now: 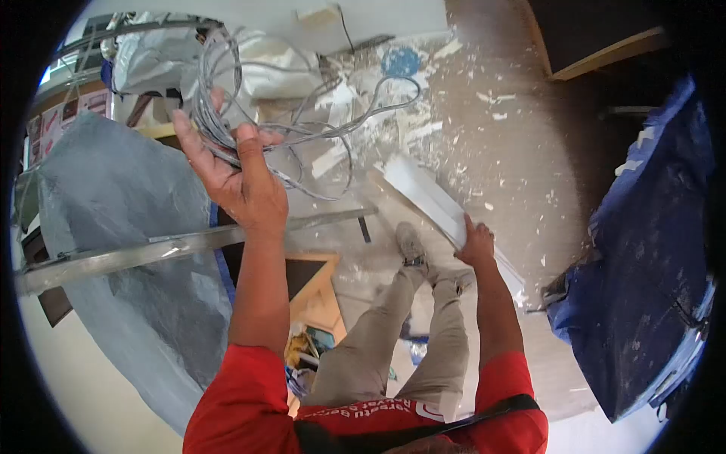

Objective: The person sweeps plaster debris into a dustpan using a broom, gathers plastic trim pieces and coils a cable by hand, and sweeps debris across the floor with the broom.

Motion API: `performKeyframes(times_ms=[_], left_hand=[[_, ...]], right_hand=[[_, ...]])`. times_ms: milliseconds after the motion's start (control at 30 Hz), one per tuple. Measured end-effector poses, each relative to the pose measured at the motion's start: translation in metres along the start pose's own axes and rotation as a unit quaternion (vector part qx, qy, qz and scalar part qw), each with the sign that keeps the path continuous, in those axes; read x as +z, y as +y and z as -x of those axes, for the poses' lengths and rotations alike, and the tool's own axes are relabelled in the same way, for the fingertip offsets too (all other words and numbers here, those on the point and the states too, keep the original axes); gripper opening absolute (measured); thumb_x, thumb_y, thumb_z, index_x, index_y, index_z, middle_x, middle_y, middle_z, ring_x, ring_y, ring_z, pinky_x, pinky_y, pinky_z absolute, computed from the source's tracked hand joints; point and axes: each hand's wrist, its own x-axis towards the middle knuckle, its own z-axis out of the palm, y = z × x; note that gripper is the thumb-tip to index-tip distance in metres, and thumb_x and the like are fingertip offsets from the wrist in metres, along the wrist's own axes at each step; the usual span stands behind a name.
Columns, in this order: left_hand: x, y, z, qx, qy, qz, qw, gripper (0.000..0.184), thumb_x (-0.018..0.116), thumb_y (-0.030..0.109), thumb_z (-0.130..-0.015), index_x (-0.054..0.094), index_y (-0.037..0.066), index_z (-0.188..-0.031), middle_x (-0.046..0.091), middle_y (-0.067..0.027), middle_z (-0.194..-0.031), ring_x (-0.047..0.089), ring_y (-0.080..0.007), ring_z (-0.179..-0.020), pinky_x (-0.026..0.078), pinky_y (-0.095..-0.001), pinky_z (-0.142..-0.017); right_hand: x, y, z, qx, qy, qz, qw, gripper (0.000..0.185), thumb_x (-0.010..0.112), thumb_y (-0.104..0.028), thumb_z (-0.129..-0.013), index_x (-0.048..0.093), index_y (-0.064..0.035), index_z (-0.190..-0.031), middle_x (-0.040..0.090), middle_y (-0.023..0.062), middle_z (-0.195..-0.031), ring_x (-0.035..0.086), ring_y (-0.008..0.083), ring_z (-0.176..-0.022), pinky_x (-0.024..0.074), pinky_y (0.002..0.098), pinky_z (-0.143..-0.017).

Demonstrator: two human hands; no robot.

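My left hand is raised at the upper left, its fingers curled around a loose coil of grey cable. Several loops of the cable stick out to the right, above the littered floor. Lower and to the right, my right hand grips the edge of a long white panel. The panel slants from the upper left down past my hand, and part of it is hidden behind my hand and forearm. I cannot tell whether it is one piece or several stacked together.
White flakes and scraps litter the floor, with a blue round object among them. A metal pole crosses at left before grey sheeting. Dark blue sheeting hangs at right. A wood-edged dark panel stands upper right.
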Motion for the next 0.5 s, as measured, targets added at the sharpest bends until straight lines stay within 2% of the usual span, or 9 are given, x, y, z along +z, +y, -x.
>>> performKeyframes(times_ms=[100, 167, 200, 267, 333, 500], left_hand=[[-0.016, -0.027, 0.008, 0.025, -0.011, -0.027, 0.999, 0.066, 0.045, 0.0, -0.091, 0.007, -0.001, -0.145, 0.042, -0.023, -0.134, 0.055, -0.0096, -0.069, 0.051, -0.0231, -0.061], [-0.029, -0.047, 0.014, 0.078, -0.046, -0.035, 0.995, 0.067, 0.045, 0.0, -0.092, 0.003, 0.0, -0.145, 0.045, -0.0236, -0.131, 0.055, -0.0097, -0.067, 0.051, -0.0227, -0.06], [-0.036, -0.053, 0.02, 0.052, -0.049, -0.048, 0.996, 0.067, 0.045, 0.0, -0.092, 0.003, 0.0, -0.145, 0.045, -0.0236, -0.131, 0.055, -0.0097, -0.067, 0.051, -0.0227, -0.06], [-0.036, -0.063, 0.03, 0.038, -0.071, 0.001, 0.997, 0.066, 0.048, 0.003, -0.093, 0.009, 0.01, -0.146, 0.051, -0.0241, -0.125, 0.055, -0.0097, -0.067, 0.055, -0.0277, -0.061], [-0.035, -0.078, 0.044, 0.013, -0.067, 0.023, 0.997, 0.066, 0.048, 0.003, -0.094, 0.009, 0.011, -0.146, 0.052, -0.0235, -0.123, 0.055, -0.0096, -0.067, 0.055, -0.0284, -0.061], [-0.034, -0.092, 0.073, -0.077, -0.071, 0.089, 0.991, 0.067, 0.047, 0.002, -0.094, 0.007, 0.015, -0.146, 0.056, -0.0214, -0.119, 0.054, -0.0088, -0.067, 0.055, -0.0304, -0.06]], right_hand=[[-0.003, -0.037, -0.028, -0.021, -0.005, 0.012, 1.0, 0.112, 0.083, -0.035, -0.053, 0.021, -0.0207, -0.146, 0.049, 0.0203, -0.118, 0.049, 0.0372, -0.111, 0.0392, 0.047, -0.096], [0.0, -0.055, -0.044, -0.036, -0.016, 0.019, 0.999, 0.11, 0.08, -0.03, -0.056, 0.018, -0.0206, -0.146, 0.049, 0.0199, -0.116, 0.048, 0.0374, -0.112, 0.0382, 0.0458, -0.097], [0.006, -0.063, -0.055, -0.047, -0.006, 0.031, 0.998, 0.11, 0.08, -0.029, -0.056, 0.017, -0.021, -0.147, 0.048, 0.02, -0.118, 0.048, 0.0372, -0.111, 0.0382, 0.0456, -0.096], [0.014, -0.078, -0.065, -0.063, -0.01, 0.048, 0.997, 0.111, 0.079, -0.028, -0.056, 0.016, -0.0214, -0.147, 0.048, 0.0202, -0.119, 0.049, 0.0371, -0.11, 0.0383, 0.0453, -0.095], [0.01, -0.095, -0.077, -0.074, -0.008, 0.084, 0.994, 0.103, 0.076, -0.024, -0.061, 0.019, -0.0206, -0.147, 0.049, 0.0191, -0.12, 0.049, 0.0329, -0.11, 0.039, 0.0446, -0.093], [0.056, -0.091, -0.112, -0.081, 0.037, 0.118, 0.989, 0.104, 0.075, -0.023, -0.062, 0.017, -0.0218, -0.148, 0.049, 0.0195, -0.12, 0.048, 0.0329, -0.108, 0.0365, 0.0425, -0.094]])
